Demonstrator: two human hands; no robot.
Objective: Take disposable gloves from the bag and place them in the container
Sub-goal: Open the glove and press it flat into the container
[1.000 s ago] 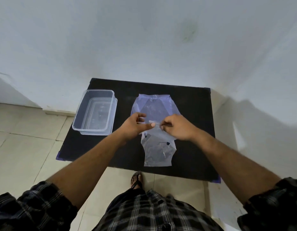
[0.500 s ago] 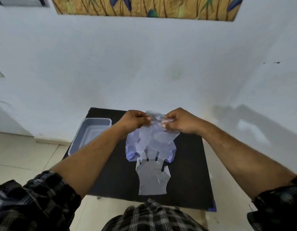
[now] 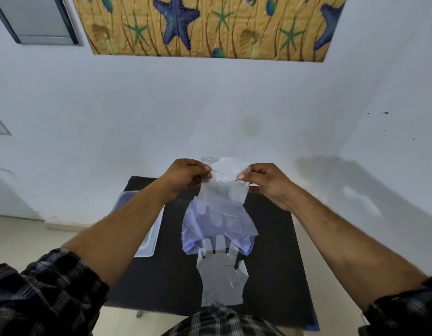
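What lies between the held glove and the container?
In the head view, the left forearm crosses that stretch, above the black table. The glove is held up by both hands; the container sits to its left, partly hidden by the arm.

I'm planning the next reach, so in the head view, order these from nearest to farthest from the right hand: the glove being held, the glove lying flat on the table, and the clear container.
From the right hand:
1. Held glove, pinched in its fingertips.
2. Flat glove, below it at the table's near edge.
3. Clear container, far left, partly behind the left forearm.
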